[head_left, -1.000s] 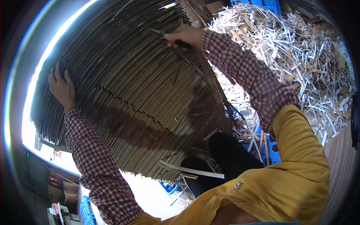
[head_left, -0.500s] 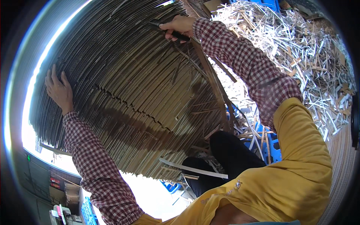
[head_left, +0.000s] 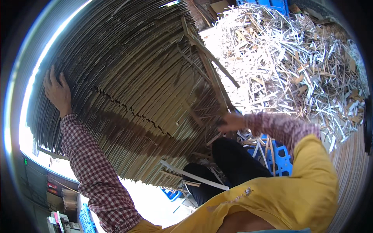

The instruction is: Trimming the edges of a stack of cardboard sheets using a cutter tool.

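Two bare hands flank a broad stack of thin, cardboard-like sheets [head_left: 128, 89], taken here as landmark. The left hand [head_left: 57, 91] lies flat near the stack's left margin, fingers parted, seemingly resting on the sheet edges. The right hand [head_left: 233, 122], blurred, is just beside the stack's lower right border; whether its fingers are closed on anything cannot be told. From the right hand the stack extends leftward and upward, its sheet edges running from upper right to lower left; the right hand is the nearer to its right border. Loose brown strips [head_left: 211, 73] slant along that border, above the right hand, partly covering the stack's face. Dark-trousered knees [head_left: 237, 159] crowd the stack's lower right, with a pale strip [head_left: 204, 179] lying over one leg. Right of the stack rises a heap of offcuts [head_left: 279, 66], a blue crate [head_left: 279, 160] below it.
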Tool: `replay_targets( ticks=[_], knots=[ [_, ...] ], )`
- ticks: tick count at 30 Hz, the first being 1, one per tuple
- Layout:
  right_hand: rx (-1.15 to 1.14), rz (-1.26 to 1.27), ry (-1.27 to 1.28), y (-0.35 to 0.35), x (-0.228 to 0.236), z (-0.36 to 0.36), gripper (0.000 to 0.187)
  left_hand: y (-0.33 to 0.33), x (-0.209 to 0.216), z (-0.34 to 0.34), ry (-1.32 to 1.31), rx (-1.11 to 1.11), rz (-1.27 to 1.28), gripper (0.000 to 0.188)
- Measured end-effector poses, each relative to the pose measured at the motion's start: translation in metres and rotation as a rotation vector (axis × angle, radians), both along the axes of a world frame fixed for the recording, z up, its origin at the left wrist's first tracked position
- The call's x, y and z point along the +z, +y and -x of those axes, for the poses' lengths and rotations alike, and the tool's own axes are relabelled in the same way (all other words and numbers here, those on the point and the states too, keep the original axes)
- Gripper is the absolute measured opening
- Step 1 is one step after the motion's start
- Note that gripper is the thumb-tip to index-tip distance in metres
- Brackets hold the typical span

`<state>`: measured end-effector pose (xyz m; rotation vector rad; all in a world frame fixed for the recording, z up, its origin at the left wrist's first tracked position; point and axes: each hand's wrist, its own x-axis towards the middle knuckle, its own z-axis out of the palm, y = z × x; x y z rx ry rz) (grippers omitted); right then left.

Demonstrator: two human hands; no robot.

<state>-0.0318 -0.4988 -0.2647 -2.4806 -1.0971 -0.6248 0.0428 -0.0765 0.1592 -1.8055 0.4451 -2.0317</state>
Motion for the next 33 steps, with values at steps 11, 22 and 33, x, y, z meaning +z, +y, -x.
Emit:
replay_targets(
  ticks=[11, 22, 33],
  knots=[
    [0.055, -0.576, 0.559, 0.041, 0.282, -0.088, 0.046, 0.002, 0.002, 0.008, 0.003, 0.011, -0.012, 0.040],
    [0.163, -0.105, 0.315, 0.078, 0.111, 0.005, 0.042, 0.009, 0.000, 0.010, 0.017, 0.021, -0.024, 0.040],
    [-0.060, -0.570, 0.564, -0.019, 0.272, -0.090, 0.051, 0.006, 0.001, 0.010, 0.027, 0.026, -0.013, 0.040]
  ],
)
